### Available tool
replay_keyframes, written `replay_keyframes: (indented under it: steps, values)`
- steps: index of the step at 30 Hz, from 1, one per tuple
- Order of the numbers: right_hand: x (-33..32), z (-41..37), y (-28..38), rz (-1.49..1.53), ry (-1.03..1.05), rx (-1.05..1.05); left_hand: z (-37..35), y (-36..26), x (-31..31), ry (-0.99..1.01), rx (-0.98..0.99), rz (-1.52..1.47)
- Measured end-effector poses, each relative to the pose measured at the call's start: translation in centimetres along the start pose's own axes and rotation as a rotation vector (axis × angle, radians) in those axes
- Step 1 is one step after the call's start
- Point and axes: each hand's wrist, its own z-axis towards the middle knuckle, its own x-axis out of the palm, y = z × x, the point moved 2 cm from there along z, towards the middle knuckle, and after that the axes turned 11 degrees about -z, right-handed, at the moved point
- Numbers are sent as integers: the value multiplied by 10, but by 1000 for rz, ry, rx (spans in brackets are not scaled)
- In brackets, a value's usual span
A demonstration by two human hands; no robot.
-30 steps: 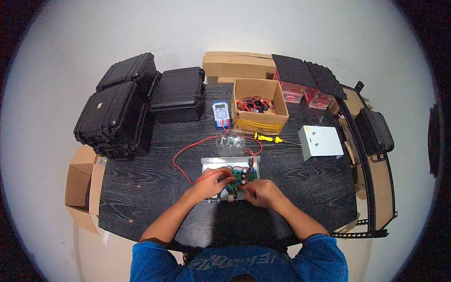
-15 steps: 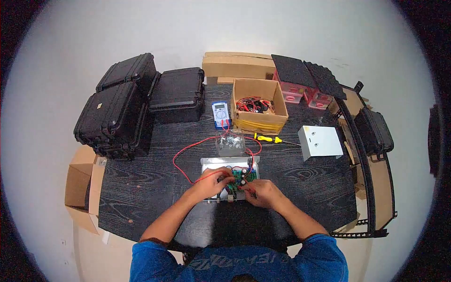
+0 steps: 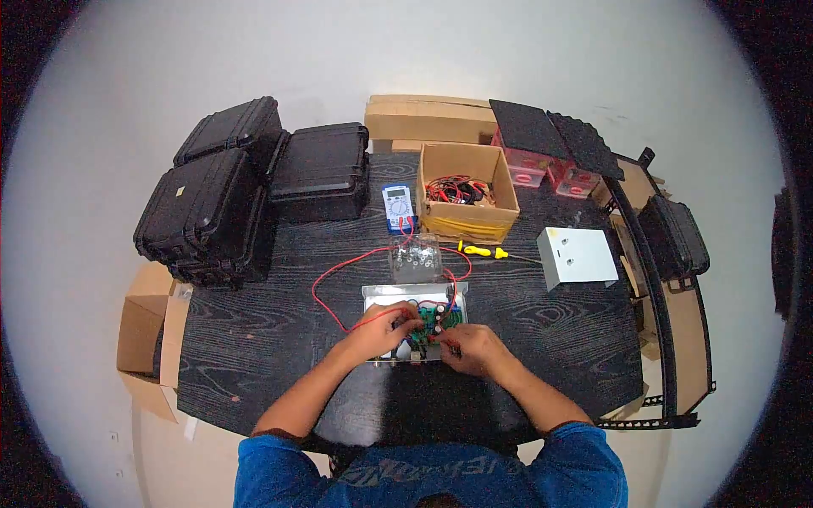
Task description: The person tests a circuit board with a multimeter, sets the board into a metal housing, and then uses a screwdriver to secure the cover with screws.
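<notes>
A green circuit board [image 3: 451, 317] sits in a shallow white metal case [image 3: 370, 292] in front of me. My left hand [image 3: 378, 330] is closed over the board's left side, its fingers pinched on a test probe mostly hidden by them; a red lead [image 3: 324, 273] runs to it. My right hand [image 3: 476, 349] is closed at the board's lower right, pinching a red test probe [image 3: 437, 339] against the board. The leads loop back to a blue and white multimeter [image 3: 397, 206], which lies beyond the case. The probe tips are too small to make out.
Behind the case lies a clear container of small parts [image 3: 415, 258]. A yellow-handled screwdriver [image 3: 483, 251] and white metal cover [image 3: 579, 256] are to the right. A cardboard box [image 3: 466, 222] of leads stands farther back; black hard cases [image 3: 318, 173] stand at left.
Hardly anything differs. Both hands stay at the board, with only a very slight shift of the right fingers.
</notes>
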Motion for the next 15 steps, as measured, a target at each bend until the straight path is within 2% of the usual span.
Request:
replay_keyframes:
  steps: [8, 11, 15]
  values:
    - [-5, 1, 4, 7, 12, 42, 0, -1, -1, 36, -99, -18]
    - [-5, 1, 3, -7, 2, 19, -1, 2, -1, 33, -52, -7]
    - [-5, 1, 4, 11, 18, 38, 0, -4, -2, 49, -110, -16]
